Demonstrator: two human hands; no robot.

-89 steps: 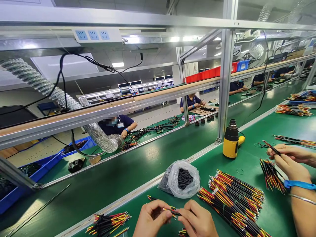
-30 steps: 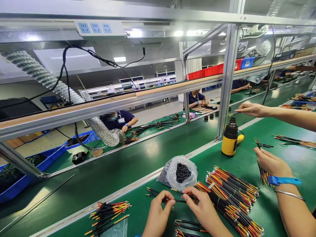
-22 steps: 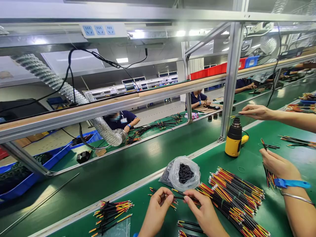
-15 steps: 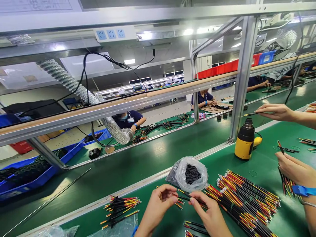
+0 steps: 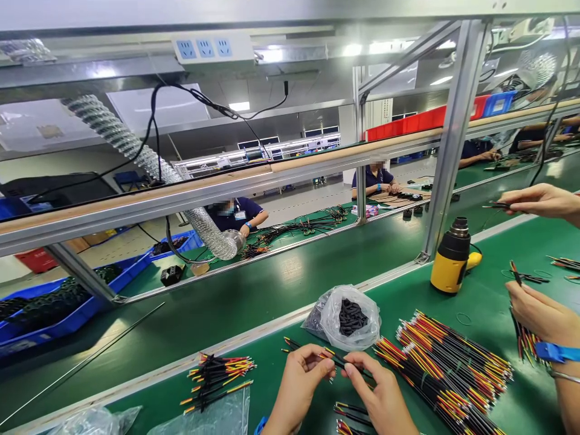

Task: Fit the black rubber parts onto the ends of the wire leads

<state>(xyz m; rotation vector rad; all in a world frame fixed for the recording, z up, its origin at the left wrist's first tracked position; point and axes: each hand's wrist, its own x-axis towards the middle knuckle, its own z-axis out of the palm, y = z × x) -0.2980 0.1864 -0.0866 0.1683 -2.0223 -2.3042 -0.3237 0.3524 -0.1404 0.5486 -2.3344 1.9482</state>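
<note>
In front of me, my left hand (image 5: pixel 304 382) and my right hand (image 5: pixel 379 386) pinch a thin black-sleeved cable (image 5: pixel 338 359) with their fingertips almost meeting. Coloured wire ends stick out past my left fingers; whether one cable or more lies in that hand is partly hidden. Just beyond my hands stands an open plastic bag (image 5: pixel 353 320) of short black tubes. To the right lies a large stack of cut cables (image 5: pixel 453 356) with red, yellow and black ends. A smaller pile of cables with black sleeves (image 5: pixel 220 374) rests left of my left hand.
At the right edge, a co-worker's hands (image 5: pixel 539 311) hold cables. A yellow and black heat gun (image 5: pixel 451 257) stands upright near a metal post (image 5: pixel 455 139). Clear plastic bags (image 5: pixel 208 417) lie at the front left. A thin rod (image 5: pixel 86 359) and blue bins (image 5: pixel 67 320) are farther left.
My left hand has moved right, closer to my right hand along the cable. Wire ends now show beyond its upper left. The co-worker's upper hand has shifted right.
</note>
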